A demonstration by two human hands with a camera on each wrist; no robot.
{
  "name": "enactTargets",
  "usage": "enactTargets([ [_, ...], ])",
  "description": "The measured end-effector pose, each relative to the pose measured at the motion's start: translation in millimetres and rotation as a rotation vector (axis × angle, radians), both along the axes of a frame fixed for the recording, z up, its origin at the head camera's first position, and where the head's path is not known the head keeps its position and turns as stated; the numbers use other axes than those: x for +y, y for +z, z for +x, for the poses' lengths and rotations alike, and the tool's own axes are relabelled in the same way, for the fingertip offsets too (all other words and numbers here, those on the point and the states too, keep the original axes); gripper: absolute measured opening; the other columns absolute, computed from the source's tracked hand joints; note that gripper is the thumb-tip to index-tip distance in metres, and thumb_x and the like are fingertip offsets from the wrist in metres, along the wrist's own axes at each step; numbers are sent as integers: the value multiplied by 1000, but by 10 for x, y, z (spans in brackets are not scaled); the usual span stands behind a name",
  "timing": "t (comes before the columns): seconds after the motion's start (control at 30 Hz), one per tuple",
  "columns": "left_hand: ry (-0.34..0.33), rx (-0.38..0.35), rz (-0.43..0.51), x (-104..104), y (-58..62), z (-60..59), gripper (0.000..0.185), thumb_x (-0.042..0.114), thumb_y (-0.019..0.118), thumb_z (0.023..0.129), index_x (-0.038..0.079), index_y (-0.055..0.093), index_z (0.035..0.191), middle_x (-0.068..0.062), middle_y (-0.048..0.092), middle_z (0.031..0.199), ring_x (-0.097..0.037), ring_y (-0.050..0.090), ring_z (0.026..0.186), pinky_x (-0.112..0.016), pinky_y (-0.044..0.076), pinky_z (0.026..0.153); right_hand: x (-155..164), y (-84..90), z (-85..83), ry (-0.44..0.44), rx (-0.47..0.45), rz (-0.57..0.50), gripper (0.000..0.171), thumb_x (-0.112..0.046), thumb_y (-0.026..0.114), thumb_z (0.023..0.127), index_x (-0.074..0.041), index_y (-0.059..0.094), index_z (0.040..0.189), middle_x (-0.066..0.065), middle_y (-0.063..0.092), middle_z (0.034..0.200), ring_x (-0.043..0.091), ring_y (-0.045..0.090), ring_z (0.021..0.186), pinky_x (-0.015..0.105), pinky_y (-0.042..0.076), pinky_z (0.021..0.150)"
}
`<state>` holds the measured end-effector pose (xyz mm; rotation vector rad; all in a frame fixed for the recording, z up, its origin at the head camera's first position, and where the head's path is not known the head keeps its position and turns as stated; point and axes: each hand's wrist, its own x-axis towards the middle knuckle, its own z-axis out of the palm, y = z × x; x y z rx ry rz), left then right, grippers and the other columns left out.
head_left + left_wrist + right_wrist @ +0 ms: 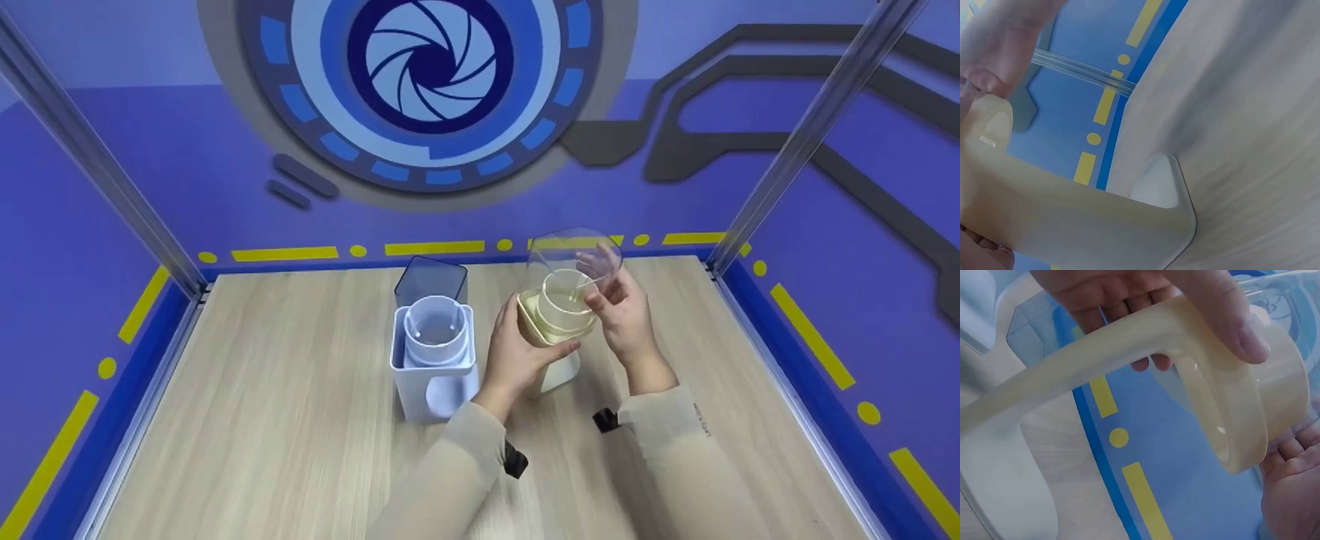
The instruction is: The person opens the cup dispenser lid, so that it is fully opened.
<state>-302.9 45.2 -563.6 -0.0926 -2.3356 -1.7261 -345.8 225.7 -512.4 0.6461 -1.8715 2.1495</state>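
Note:
My left hand point(516, 352) grips a cream plastic stand point(1072, 214) just below its ringed top, thumb across the near side. The stand is tilted, its pale foot point(562, 373) low over the tabletop. A round, cream-tinted cup point(564, 307) sits in its top. At the upper right of that cup, my right hand point(628, 322) pinches a clear plastic cover point(555, 251) between thumb and fingers. In the right wrist view, the stand's ring point(1241, 422) shows from below, with the left thumb point(1244, 337) along it. The cover overlaps the cup in the head view.
Left of my hands, a similar pale blue stand point(416, 394) stands upright with a round cup point(435, 345) in its top. Behind it is a dark see-through cover point(433, 277). Blue-purple panels and metal posts point(817, 120) border the wooden table point(285, 412).

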Motion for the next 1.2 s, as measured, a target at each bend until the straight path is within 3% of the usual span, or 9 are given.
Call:
enactTargets([
  [0.07, -10, -6, -10, -23, -13, 12, 123, 65, 96, 55, 24, 40, 156, 3, 54, 150, -15, 52, 138, -35, 42, 120, 3, 10, 67, -18, 1, 18, 100, -51, 85, 77, -13, 42, 159, 28, 54, 150, 39, 53, 140, 28, 52, 112],
  [0.2, -45, -6, -20, -92, -29, 30, 122, 67, 94, 57, 24, 40, 157, 4, 54, 150, -15, 53, 137, -35, 43, 119, 20, 19, 163, -77, -4, 75, 91, -42, 87, 79, -13, 48, 155, 19, 65, 140, 28, 68, 119, 22, 59, 94],
  [0.3, -64, -10, -23, -139, -37, 54, 123, 66, 94, 58, 24, 39, 158, 4, 53, 151, -15, 52, 138, -36, 43, 119, 30, 15, 233, -114, -12, 122, 85, -35, 87, 81, -13, 50, 154, 24, 65, 137, 18, 70, 102, 19, 59, 84],
  [0.53, -112, -29, -46, -188, -51, 112, 126, 67, 94, 57, 23, 37, 160, 3, 51, 156, -17, 50, 142, -39, 42, 121, 54, 26, 429, -150, -48, 148, 80, -16, 84, 85, -19, 47, 157, 19, 64, 144, 17, 71, 117, 20, 60, 93],
  [0.73, -147, -29, -53, -234, -73, 107, 122, 64, 96, 56, 25, 41, 158, 3, 49, 159, -17, 47, 147, -39, 39, 124, 34, 13, 545, -252, -61, 213, 65, -9, 85, 84, -12, 61, 144, 21, 73, 106, 10, 65, 84, 18, 57, 71],
  [0.8, -156, -33, -54, -248, -77, 109, 124, 64, 96, 57, 24, 40, 159, 2, 47, 161, -17, 45, 149, -40, 39, 125, 17, 7, 573, -269, -68, 214, 67, -8, 84, 84, -15, 60, 147, 19, 73, 109, 10, 66, 86, 18, 57, 73],
  [0.97, -173, -46, -30, -252, -94, 132, 126, 62, 97, 56, 23, 39, 161, 0, 45, 163, -20, 42, 152, -43, 36, 126, -9, -33, 641, -269, -55, 177, 80, -1, 80, 87, -26, 49, 156, 13, 67, 141, 16, 70, 113, 19, 59, 92],
  [1.1, -174, -51, -7, -237, -110, 154, 125, 60, 98, 56, 24, 39, 161, -1, 44, 164, -21, 41, 152, -42, 36, 127, -9, -88, 656, -249, -13, 137, 81, -4, 82, 86, -19, 46, 157, 19, 62, 146, 20, 65, 125, 19, 53, 104],
  [1.2, -193, -58, 18, -216, -121, 171, 126, 57, 99, 56, 22, 39, 161, -2, 43, 164, -20, 41, 153, -40, 36, 127, 5, -129, 614, -178, 36, 61, 84, -16, 85, 86, -13, 41, 158, 24, 56, 146, 24, 59, 130, 23, 46, 113],
])
